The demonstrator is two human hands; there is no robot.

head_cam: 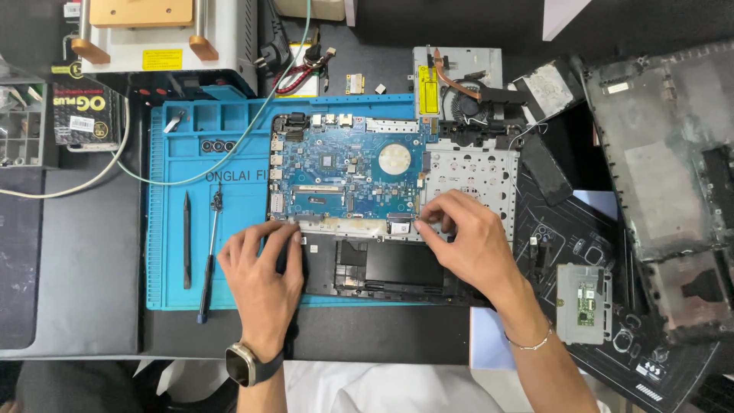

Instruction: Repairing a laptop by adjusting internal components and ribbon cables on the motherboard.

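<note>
The left hand (260,271) lies flat with fingers spread, gripping nothing, its fingertips pressing on the lower left edge of the blue motherboard (348,172), seemingly to steady the opened laptop base (390,268) on which the board sits. The right hand (466,237) is curled, thumb and forefinger pinched together at the board's lower right corner; whether a screw or a small connector sits between them I cannot tell. One board lies in one black base, and the base rests on one blue work mat (199,229), which keeps it from sliding. Left of the board on that mat lie two tools side by side within the left hand's reach: a black spudger (186,241) and a slim screwdriver (210,256). Above the board's right end sits one cooling fan with its copper pipe (459,88). Well to the right of the board lie two stripped grey laptop shells (673,191) and one small grey bracket (583,302), set aside from the work.
</note>
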